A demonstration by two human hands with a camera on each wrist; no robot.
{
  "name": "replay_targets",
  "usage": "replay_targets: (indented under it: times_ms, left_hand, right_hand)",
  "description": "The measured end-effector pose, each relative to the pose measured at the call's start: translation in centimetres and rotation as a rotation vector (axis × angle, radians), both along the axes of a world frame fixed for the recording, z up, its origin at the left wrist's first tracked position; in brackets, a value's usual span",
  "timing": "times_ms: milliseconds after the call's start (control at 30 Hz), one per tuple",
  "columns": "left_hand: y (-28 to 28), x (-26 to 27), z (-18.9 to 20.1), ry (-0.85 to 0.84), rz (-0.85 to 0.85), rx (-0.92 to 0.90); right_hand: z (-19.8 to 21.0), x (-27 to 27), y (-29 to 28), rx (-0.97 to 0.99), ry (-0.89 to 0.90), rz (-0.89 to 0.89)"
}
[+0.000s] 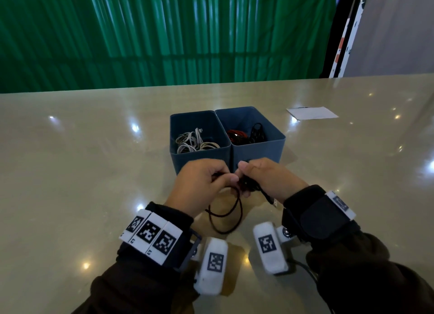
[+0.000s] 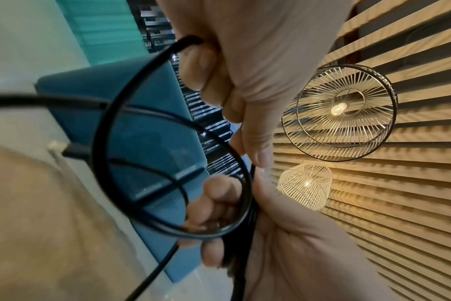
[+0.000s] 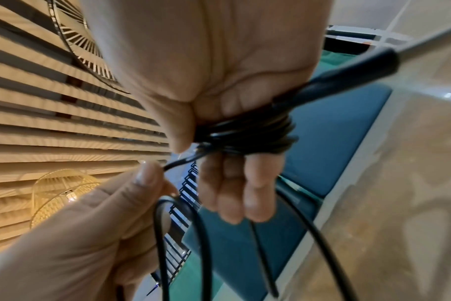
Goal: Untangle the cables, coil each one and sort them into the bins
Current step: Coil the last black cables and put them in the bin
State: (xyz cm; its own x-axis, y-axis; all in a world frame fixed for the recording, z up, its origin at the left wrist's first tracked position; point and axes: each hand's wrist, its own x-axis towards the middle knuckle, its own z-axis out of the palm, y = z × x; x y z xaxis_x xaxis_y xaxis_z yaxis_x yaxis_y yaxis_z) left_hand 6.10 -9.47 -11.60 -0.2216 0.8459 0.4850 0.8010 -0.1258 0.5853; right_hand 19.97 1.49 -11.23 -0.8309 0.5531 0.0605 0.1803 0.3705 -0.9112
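A black cable [image 1: 235, 216] hangs in a loose loop between both hands, just in front of two blue bins. My right hand [image 1: 266, 180] holds the wound part; in the right wrist view the coil [image 3: 245, 132] wraps round the fingers of the right hand [image 3: 206, 61], and the plug [image 3: 361, 65] sticks out. My left hand [image 1: 204, 180] pinches the free strand; the left wrist view shows the left hand [image 2: 258, 61] gripping the cable [image 2: 101, 154]. The left bin [image 1: 197, 160] holds white cables [image 1: 195, 142]. The right bin [image 1: 263, 149] holds red and black cables [image 1: 237, 135].
A white sheet of paper [image 1: 312, 113] lies at the back right of the glossy beige table [image 1: 94, 173]. A green curtain [image 1: 164, 32] hangs behind the table's far edge. The cable's USB plug [image 1: 274, 202] dangles below my right hand.
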Motion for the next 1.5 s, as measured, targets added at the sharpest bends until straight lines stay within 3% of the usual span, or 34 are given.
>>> replay_targets:
  times_ms: [100, 200, 333, 500, 633, 767, 900, 1000, 1067, 1133, 1333, 1400, 1500]
  left_hand:
    - [-0.1, -0.7, 0.3, -0.001, 0.081, 0.081]
    - [-0.2, -0.9, 0.5, -0.034, 0.097, 0.111]
    - [-0.3, -0.7, 0.7, -0.123, 0.026, 0.113]
    - [0.3, -1.1, -0.4, -0.137, -0.017, 0.000]
    - [0.5, 0.4, -0.8, -0.102, -0.095, -0.231]
    - [0.5, 0.8, -0.8, 0.029, -0.151, -0.386]
    - [0.4, 0.8, -0.4, 0.099, -0.172, -0.397]
    - [0.1, 0.5, 0.0, 0.125, -0.124, -0.297]
    - [-0.1, -0.1, 0.3, 0.089, -0.079, -0.206]
    - [-0.3, -0.6, 0.5, 0.074, -0.045, -0.144]
    - [-0.5, -1.4, 0.8, 0.047, -0.023, -0.006]
    - [-0.5, -1.6, 0.8, -0.023, -0.050, 0.001]
    - [-0.3, -1.4, 0.5, -0.150, -0.100, -0.046]
  right_hand:
    - [-0.5, -0.7, -0.3, 0.108, -0.045, 0.008]
    - [-0.7, -0.8, -0.7, 0.053, -0.083, 0.078]
    - [-0.9, -0.1, -1.0, -0.362, 0.046, 0.308]
    - [-1.0, -0.5, -1.2, -0.787, 0.480, 0.649]
    - [-0.5, -0.8, -1.4, -0.838, 0.690, 0.391]
    - [-0.8, -1.1, -0.8, -0.657, 0.661, 0.105]
    - [-1.0, -0.9, 0.2, -0.010, 0.345, -0.112]
    - [-0.3, -0.1, 0.8, 0.257, 0.103, -0.108]
    - [-0.1, 0.1, 0.6, 0.286, -0.102, -0.016]
    - [-0.2, 0.1, 0.0, 0.126, -0.179, 0.094]
    - [-0.5, 0.4, -0.6, -0.304, -0.046, 0.366]
    - [-0.6, 0.3, -0.7, -0.446, 0.048, 0.449]
    - [-0.7, 0.0, -0.8, -0.668, 0.337, 0.575]
